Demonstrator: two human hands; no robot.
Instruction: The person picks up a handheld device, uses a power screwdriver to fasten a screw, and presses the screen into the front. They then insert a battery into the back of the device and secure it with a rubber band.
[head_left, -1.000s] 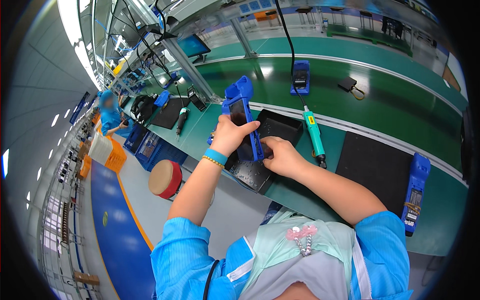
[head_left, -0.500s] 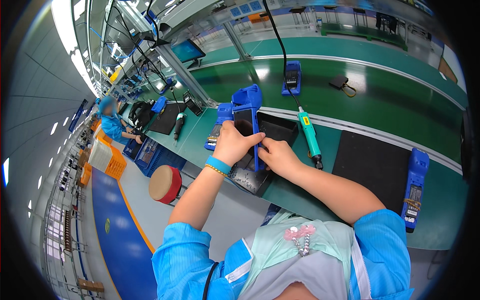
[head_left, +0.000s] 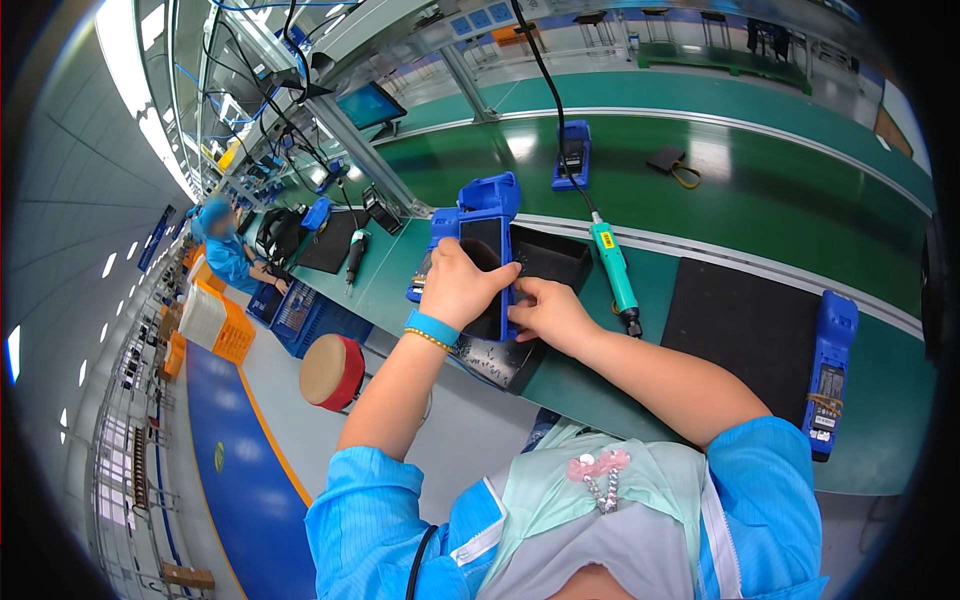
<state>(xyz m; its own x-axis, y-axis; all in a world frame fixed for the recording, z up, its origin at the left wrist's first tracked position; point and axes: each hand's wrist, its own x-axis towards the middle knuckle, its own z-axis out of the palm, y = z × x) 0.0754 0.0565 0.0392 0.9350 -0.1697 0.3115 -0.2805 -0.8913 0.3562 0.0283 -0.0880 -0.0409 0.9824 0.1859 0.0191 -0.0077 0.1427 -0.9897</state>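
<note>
A blue handheld terminal (head_left: 487, 212) with a dark screen is held over a black tray (head_left: 555, 262), its hinged-looking blue top end pointing away from me. My left hand (head_left: 457, 287) is closed round its left side, thumb lying across the screen. On the right edge, low down, the fingers of my right hand (head_left: 550, 313) are pinched against the casing; some fingertips are hidden. Behind my left hand another blue terminal (head_left: 443, 228) lies partly covered. Small dark screws (head_left: 488, 358) are scattered in the near part of the tray.
A green electric screwdriver (head_left: 615, 265) on a black cable lies right of the tray. Further right are a black mat (head_left: 740, 325) and a blue terminal (head_left: 828, 375) with a rubber band. Another terminal (head_left: 572, 155) rests on the green belt. A co-worker (head_left: 225, 245) stands far left.
The terminal has turned so that its screen faces me more. Both hands stay on it, and my right fingers have shifted slightly along its right edge.
</note>
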